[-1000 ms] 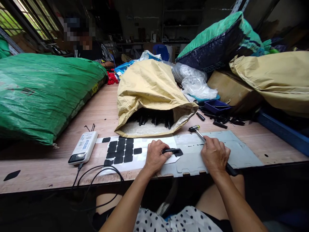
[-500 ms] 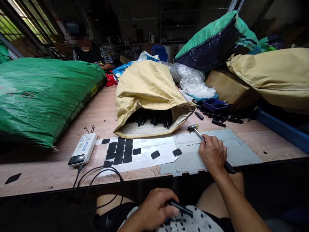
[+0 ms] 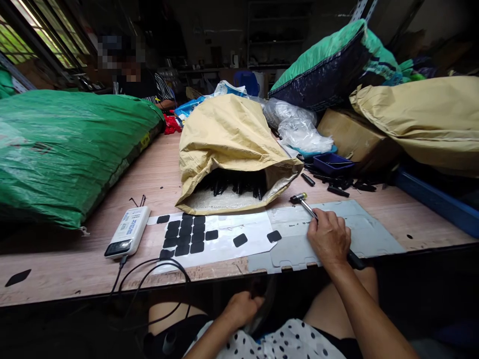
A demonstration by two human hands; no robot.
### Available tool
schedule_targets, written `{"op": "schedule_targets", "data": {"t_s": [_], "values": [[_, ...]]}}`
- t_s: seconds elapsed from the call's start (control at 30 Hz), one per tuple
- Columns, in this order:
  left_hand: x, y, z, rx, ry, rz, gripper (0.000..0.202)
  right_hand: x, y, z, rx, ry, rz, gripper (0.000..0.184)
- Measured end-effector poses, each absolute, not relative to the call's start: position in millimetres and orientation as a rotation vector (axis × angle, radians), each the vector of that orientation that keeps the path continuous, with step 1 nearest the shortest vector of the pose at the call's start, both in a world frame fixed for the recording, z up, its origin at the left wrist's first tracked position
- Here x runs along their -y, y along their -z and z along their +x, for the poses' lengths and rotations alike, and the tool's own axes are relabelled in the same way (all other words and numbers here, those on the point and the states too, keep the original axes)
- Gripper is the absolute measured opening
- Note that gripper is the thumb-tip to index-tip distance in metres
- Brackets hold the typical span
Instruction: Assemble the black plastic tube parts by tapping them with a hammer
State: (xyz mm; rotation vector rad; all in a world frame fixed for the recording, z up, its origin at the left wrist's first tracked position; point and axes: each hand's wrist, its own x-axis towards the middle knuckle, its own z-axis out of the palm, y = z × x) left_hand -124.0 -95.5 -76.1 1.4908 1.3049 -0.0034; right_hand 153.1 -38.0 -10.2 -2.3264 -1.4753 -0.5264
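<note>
My right hand (image 3: 329, 237) is wrapped round a small hammer (image 3: 307, 207) over the grey board (image 3: 368, 229). The hammer has a metal shaft, a yellow-tipped head and a black grip end, which sticks out below the hand. Below the table edge, my left hand (image 3: 241, 309) reaches above my lap, its fingers in shadow and partly hidden; I cannot tell whether anything is in them. In front lies a white sheet (image 3: 224, 249) with several black rounded squares (image 3: 186, 232) on it. Behind the sheet, a tan sack (image 3: 228, 132) lies with its mouth towards me, showing black parts (image 3: 239, 183) inside.
A white power bank (image 3: 129, 232) with a black cable (image 3: 149, 262) lies left of the sheet. A green sack (image 3: 75, 149) fills the left side. Loose black pieces (image 3: 339, 191), a blue tray (image 3: 333, 162) and a cardboard box (image 3: 355, 139) are at right. A person (image 3: 140, 89) sits behind.
My left hand has moved up and forward under the table edge. The black rod-like piece it held above my lap is out of sight now. My right hand stays on the hammer.
</note>
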Motion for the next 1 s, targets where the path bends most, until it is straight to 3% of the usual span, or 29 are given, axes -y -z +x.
{"op": "schedule_targets", "data": {"t_s": [0.17, 0.3, 0.43, 0.53, 0.83, 1.0], "values": [[83.6, -14.1, -122.6, -0.620, 0.166, 1.690, 0.043, 38.2, 11.2, 153.9, 1.483, 0.536, -2.326, 0.030], [7.8, -64.1, -125.0, -0.743, -0.230, 1.593, 0.038, 38.4, 12.9, 154.7, 1.488, 0.551, -2.308, 0.030], [-91.8, -54.6, -133.0, -1.682, -0.974, 1.617, 0.031, 37.6, 13.2, 155.0, 1.470, 0.554, -2.300, 0.029], [-140.0, -35.0, -138.0, -2.156, -0.949, 1.600, 0.026, 36.3, 12.3, 155.1, 1.458, 0.539, -2.299, 0.028], [-147.1, -23.1, -145.2, -2.206, -0.782, 1.679, 0.022, 36.3, 11.4, 154.1, 1.426, 0.477, -2.321, 0.029], [-81.3, -31.5, -136.6, -1.971, -1.054, 1.865, 0.023, 35.0, 9.8, 152.8, 1.426, 0.455, -2.359, 0.034]]}}
